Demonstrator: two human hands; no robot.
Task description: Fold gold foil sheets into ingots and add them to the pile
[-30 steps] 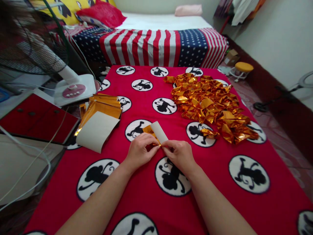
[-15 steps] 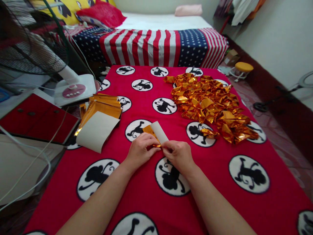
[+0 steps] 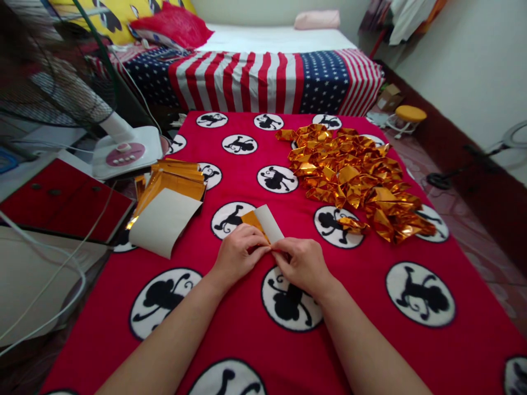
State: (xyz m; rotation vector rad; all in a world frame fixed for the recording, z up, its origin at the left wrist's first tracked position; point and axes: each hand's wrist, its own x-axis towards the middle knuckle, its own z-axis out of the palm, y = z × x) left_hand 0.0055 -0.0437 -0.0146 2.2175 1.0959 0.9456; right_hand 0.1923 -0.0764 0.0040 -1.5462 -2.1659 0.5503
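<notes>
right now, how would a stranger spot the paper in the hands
On the red cloth, look between the paper stack and the gold pile. There, left hand and right hand meet at a small paper. Only it is held, with gold showing beside a pale strip.

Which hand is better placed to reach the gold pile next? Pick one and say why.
Probably the right hand: the gold pile lies on its side, while the left hand is nearer the paper stack. Both hands' fingers are on the paper strip.
</notes>
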